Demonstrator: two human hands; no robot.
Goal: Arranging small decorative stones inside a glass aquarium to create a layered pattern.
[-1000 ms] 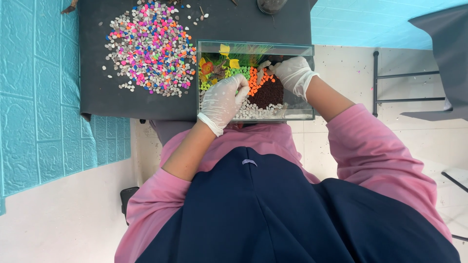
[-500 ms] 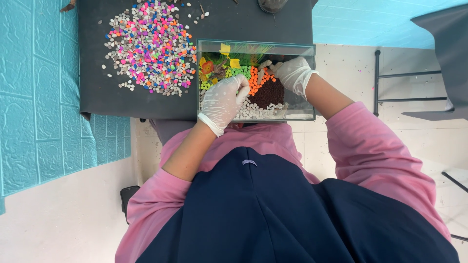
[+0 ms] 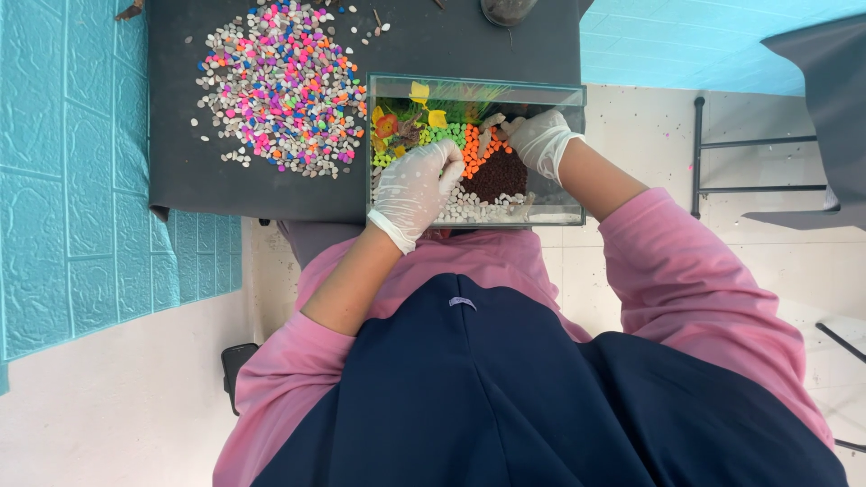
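Both gloved hands work inside the glass tank (image 3: 475, 216) at the tabletop's (image 3: 180, 180) near edge. Left hand (image 3: 417, 187), fingers curled narrow, presses the white gravel (image 3: 469, 206), seemingly levelling it. Right hand (image 3: 539, 142) reaches the tank's far side; its grip cannot be told. Left of the tank lies the loose coloured pebble pile (image 3: 280, 86).
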